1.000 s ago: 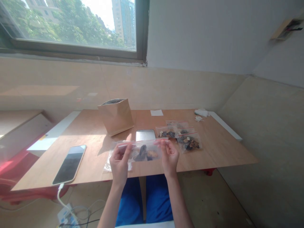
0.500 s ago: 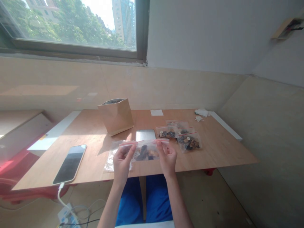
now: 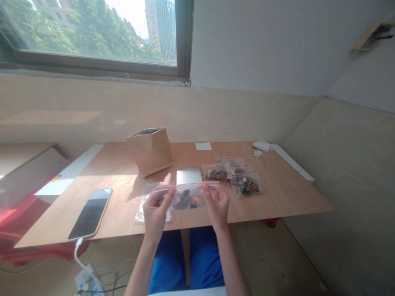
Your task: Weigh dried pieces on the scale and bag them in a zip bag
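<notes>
Between my two hands a clear zip-lock bag (image 3: 189,199) with a red-striped top edge hangs over the table's front edge, dark and brown dried pieces inside it. My left hand (image 3: 157,207) pinches the strip near its left end, thumb on top. On the right part of the same strip, my right hand (image 3: 217,203) is closed with thumb and fingers. Behind the bag lies a flat silver scale-like device (image 3: 189,175), partly covered by it. Under and beside my left hand are flat clear plastic bags (image 3: 142,207).
Several filled zip-lock bags (image 3: 245,183) lie on the right of the wooden table (image 3: 286,191). A brown paper pouch (image 3: 151,152) stands open-topped at the back left. A phone (image 3: 91,213) with a charging cable lies front left. White paper (image 3: 203,146) is at the back.
My left hand has shifted slightly to the left along the bag's top strip. My right hand has barely moved, and both still grip the bag.
</notes>
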